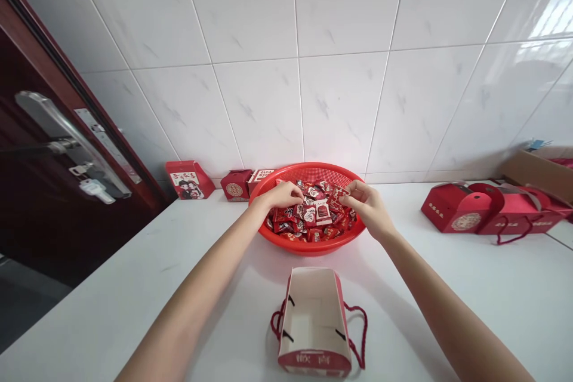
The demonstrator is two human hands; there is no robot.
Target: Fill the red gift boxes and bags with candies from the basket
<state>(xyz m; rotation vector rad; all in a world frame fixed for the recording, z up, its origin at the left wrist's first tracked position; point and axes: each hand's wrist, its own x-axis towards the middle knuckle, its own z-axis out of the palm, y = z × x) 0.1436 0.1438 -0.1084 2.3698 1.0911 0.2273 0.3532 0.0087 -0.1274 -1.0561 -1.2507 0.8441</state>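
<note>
A red plastic basket [308,248] full of wrapped candies [310,215] stands against the tiled wall. Over its left side is my left hand [285,194], fingers curled down to the candies; whatever they pinch is hidden. At the right side, my right hand [367,208] pinches a red wrapped candy [339,196] between thumb and fingers. Nearer to me, between my forearms, lies an open red gift box [314,310] with white inner walls and dark red cord handles at both sides.
Small red boxes [236,186] and a printed red box [190,180] stand along the wall at left. Several folded red gift boxes [465,209] and a cardboard carton [537,173] are at right. A dark door with a metal handle [74,143] borders the white table [156,286].
</note>
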